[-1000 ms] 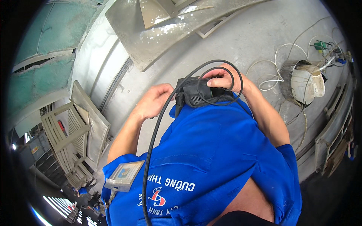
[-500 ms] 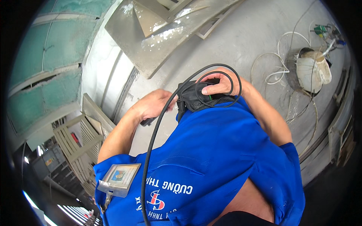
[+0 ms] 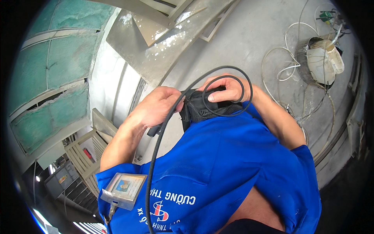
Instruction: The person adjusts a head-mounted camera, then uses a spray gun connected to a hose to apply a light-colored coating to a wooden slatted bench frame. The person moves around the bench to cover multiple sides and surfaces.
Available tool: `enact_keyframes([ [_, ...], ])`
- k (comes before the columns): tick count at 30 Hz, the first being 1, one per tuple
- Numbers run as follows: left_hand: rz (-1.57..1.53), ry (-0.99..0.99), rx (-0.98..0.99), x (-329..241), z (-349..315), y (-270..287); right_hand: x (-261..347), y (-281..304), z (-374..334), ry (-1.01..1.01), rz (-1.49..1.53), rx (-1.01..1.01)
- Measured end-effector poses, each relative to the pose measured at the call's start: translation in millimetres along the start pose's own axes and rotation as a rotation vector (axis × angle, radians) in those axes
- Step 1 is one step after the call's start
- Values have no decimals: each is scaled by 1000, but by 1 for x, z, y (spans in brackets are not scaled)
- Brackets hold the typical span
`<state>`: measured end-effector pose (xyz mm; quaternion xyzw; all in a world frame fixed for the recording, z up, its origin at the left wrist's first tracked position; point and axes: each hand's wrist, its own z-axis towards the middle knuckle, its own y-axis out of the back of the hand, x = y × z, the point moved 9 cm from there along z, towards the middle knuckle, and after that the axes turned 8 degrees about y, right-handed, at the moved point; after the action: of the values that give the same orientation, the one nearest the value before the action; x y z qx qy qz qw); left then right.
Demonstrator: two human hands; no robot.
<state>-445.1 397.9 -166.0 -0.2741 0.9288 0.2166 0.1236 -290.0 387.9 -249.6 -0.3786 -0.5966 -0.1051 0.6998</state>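
A black mesh pouch (image 3: 198,107) with a zip edge sits at my waist, against the blue shirt (image 3: 210,148). My right hand (image 3: 228,87) is closed on its upper right side, thumb on top and the other fingers mostly hidden behind. At the pouch's left edge my left hand (image 3: 159,105) is closed, its fingertips pinching the black rim. What exactly lies between those fingertips is hidden. Below my left wrist a small black object (image 3: 154,130) sticks out. A black cable (image 3: 158,142) runs up my front and loops over the pouch and my right hand.
Ahead on the left stands a grey panel (image 3: 156,64) with white spots. A dirty bucket (image 3: 311,62) with a pale container (image 3: 325,58) and tangled white hoses (image 3: 286,48) is on the grey floor at right. Slatted wooden pieces (image 3: 83,152) lean at left. A badge (image 3: 125,187) hangs from my shirt.
My left hand has moved right and forward and now closes on the pouch's left edge. My right hand stays on the pouch, and the cable loop has shifted slightly.
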Motion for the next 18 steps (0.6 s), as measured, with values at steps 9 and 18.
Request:
enact_keyframes([
  [9,253,-35,41,-26,1,1,2,-4,-1,107,-75,1],
  [18,193,-135,44,-15,20,3,-15,8,6,37,114,-34],
])
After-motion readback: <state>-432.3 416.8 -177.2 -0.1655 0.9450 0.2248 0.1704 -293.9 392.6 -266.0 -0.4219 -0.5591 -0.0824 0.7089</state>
